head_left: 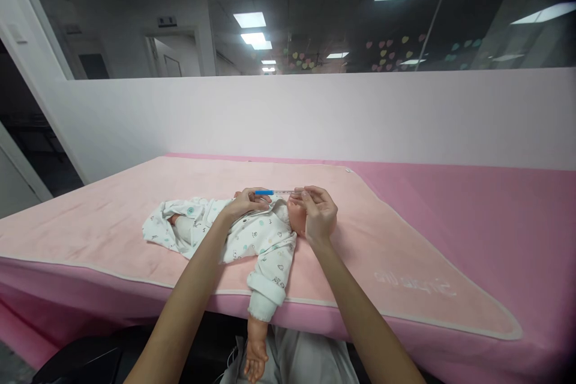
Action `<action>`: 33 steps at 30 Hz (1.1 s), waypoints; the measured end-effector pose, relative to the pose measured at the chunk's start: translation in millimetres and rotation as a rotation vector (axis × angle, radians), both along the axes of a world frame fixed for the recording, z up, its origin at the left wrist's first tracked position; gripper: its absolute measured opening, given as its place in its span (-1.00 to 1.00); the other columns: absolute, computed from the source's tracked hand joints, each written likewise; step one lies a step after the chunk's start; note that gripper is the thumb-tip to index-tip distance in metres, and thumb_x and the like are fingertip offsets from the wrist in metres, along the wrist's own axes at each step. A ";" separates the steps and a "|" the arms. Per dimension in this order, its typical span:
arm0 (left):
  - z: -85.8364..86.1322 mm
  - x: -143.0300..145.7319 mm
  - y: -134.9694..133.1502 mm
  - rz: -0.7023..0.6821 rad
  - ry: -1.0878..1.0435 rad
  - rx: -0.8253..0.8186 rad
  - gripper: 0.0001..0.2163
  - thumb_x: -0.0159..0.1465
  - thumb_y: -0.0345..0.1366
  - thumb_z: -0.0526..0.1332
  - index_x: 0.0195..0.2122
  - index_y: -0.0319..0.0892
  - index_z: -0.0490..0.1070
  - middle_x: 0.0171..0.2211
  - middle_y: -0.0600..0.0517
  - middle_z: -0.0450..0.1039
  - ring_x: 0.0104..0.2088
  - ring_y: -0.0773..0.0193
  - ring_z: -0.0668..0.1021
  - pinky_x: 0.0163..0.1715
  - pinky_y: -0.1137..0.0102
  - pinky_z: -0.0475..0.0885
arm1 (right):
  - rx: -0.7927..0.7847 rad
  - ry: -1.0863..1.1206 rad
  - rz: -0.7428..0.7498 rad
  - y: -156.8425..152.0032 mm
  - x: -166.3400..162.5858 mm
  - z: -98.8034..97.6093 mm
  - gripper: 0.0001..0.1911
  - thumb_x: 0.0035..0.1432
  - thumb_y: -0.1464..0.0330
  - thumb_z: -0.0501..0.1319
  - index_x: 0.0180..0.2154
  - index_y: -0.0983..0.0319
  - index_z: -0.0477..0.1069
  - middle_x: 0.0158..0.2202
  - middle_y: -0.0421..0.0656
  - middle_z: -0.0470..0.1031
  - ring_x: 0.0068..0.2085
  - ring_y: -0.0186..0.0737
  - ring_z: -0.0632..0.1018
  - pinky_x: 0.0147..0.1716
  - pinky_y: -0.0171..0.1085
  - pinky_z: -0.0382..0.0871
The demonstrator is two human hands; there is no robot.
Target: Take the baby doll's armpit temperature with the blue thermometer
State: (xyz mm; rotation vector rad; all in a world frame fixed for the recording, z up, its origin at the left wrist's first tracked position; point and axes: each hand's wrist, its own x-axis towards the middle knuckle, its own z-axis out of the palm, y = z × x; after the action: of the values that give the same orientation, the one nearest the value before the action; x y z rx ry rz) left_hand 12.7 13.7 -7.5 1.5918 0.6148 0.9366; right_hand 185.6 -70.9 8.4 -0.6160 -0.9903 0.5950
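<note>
While my right hand (321, 215) pinches one blue-ended thermometer (275, 192) over one baby doll (258, 240), my left hand (246, 203) sits at the blue end, gripping or not I cannot tell; my right fingers partly hide the doll's head (297, 219).

Slim stick (278, 192), 6 o'clock from centre: bright blue at its 9 o'clock end, pale with fine markings towards 3 o'clock. Doll's clothing (258, 244), 7 o'clock: white, scattered with small green and dark motifs. Blanket (373, 252), 5 o'clock: pale peach-pink, edged white. Table cover (517, 258), between 3 and 4 o'clock: stronger, plain pink. Trousers (310, 357), 6 o'clock: light grey.
</note>
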 end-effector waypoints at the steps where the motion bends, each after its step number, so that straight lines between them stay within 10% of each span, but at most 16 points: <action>1: 0.2 0.2 -0.2 -0.001 -0.005 0.000 -0.57 -0.17 -0.38 0.40 -0.21 -0.29 0.41 -0.35 -0.05 0.45 -0.43 0.36 0.48 -0.43 0.49 0.35 | -0.004 -0.009 -0.025 -0.3 -0.1 1.8 -0.82 -0.01 0.30 0.22 -0.33 0.25 0.35 -0.40 -0.17 0.51 -0.44 -0.28 0.55 -0.40 -0.22 0.51; 8: -0.1 1.0 2.4 -0.059 -0.033 -0.011 -0.55 -0.16 -0.40 0.40 -0.20 -0.29 0.41 -0.36 -0.04 0.44 -0.37 0.33 0.48 -0.33 0.43 0.39 | -0.017 -0.058 -0.316 -55.4 4.7 5.4 -0.74 0.01 0.32 0.22 -0.22 0.30 0.41 -0.36 -0.09 0.52 -0.36 -0.20 0.56 -0.32 -0.19 0.50; 15: -0.9 0.0 4.6 -0.077 -0.009 0.005 -0.55 -0.16 -0.40 0.40 -0.18 -0.27 0.41 -0.36 -0.02 0.45 -0.37 0.34 0.48 -0.33 0.43 0.37 | -0.092 -0.462 -0.685 -131.9 22.0 -69.9 -0.80 0.01 0.39 0.21 -0.24 0.23 0.44 -0.34 -0.12 0.53 -0.39 -0.21 0.55 -0.34 -0.24 0.48; 22: -1.7 -0.8 4.9 -0.090 -0.043 0.003 -0.55 -0.15 -0.40 0.39 -0.17 -0.27 0.41 -0.35 -0.03 0.44 -0.36 0.35 0.47 -0.34 0.45 0.36 | -0.272 -1.192 -0.749 -107.3 32.3 -75.8 -0.73 0.13 0.37 0.00 -0.49 0.20 0.43 -0.50 -0.15 0.50 -0.51 -0.26 0.48 -0.57 -0.31 0.26; 33: -1.9 -0.9 6.6 -0.117 -0.145 -0.064 -0.58 -0.14 -0.50 0.33 -0.19 -0.26 0.41 -0.37 -0.01 0.42 -0.40 0.37 0.46 -0.39 0.49 0.33 | -0.047 -1.412 -0.640 -16.2 -37.2 -18.3 -0.84 0.13 0.39 0.03 -0.39 0.24 0.37 -0.43 -0.09 0.45 -0.40 -0.21 0.44 -0.56 -0.33 0.16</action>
State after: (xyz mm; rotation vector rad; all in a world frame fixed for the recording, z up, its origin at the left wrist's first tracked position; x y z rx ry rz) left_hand 11.8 20.3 -9.4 1.4721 0.4414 0.9268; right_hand 148.4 -87.1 -9.9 -1.3765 -1.9343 -0.5305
